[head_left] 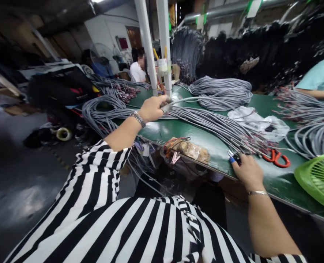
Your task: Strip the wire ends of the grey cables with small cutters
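Observation:
My left hand [151, 108] reaches over the green table, its fingers closed on a grey cable [191, 99]. Grey coverings show on its fingertips. Under it a long bundle of grey cables [206, 122] runs to the right, ending in stripped, reddish wire ends [251, 143]. My right hand [248, 172] is low at the table's front edge, beside those ends, with its fingers curled. A small metal-tipped tool [230, 155] pokes out by its thumb, which has something blue on it; the rest of the tool is hidden. Red-handled scissors [277, 157] lie just right of this hand.
Coiled grey cables [222, 89] lie behind, near a crumpled clear plastic bag [263, 124]. A taped brown block [191, 149] sits at the front edge. A green plastic basket [319, 180] stands right. White posts [164, 47] rise from the table. Two other people sit farther off.

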Demonstrator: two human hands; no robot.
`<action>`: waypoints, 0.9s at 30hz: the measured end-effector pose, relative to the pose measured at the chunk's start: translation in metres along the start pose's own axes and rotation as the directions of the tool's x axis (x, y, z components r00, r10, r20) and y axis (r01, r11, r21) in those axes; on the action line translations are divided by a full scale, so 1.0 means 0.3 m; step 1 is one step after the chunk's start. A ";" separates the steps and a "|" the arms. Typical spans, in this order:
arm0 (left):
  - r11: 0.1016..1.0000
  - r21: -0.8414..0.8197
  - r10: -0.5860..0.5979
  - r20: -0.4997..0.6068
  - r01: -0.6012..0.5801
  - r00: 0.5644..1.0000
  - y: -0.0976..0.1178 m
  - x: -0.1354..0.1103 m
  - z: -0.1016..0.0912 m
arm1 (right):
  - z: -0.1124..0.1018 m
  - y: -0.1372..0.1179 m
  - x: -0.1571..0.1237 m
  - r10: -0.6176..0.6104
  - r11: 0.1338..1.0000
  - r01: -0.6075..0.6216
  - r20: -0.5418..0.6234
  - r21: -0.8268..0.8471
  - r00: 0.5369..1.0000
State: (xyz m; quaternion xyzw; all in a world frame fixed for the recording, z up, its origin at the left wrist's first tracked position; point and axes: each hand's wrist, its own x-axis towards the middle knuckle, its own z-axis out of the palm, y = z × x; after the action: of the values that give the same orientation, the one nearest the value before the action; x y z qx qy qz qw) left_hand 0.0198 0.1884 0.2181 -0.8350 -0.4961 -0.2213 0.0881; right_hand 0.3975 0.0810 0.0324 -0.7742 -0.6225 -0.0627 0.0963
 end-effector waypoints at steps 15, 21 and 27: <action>0.659 -0.504 0.738 0.291 -0.559 0.608 0.556 -0.576 0.152 | 0.045 0.030 0.047 0.036 0.998 -0.037 0.021 0.045 0.999; 0.576 -0.794 0.229 0.384 0.193 0.895 0.393 -0.752 0.268 | 0.049 0.015 0.024 0.022 0.999 -0.020 -0.057 0.035 0.998; 0.087 -0.747 -0.309 0.609 0.659 0.730 0.235 -0.993 0.316 | 0.057 0.019 0.005 0.030 0.999 -0.036 -0.251 -0.023 0.967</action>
State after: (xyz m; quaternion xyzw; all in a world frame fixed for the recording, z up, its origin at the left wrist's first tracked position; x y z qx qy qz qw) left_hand -0.0145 -0.0467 0.0029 -0.5211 -0.5213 -0.3555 -0.5747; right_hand 0.4031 0.0851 0.0156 -0.7715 -0.5914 -0.1670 0.1647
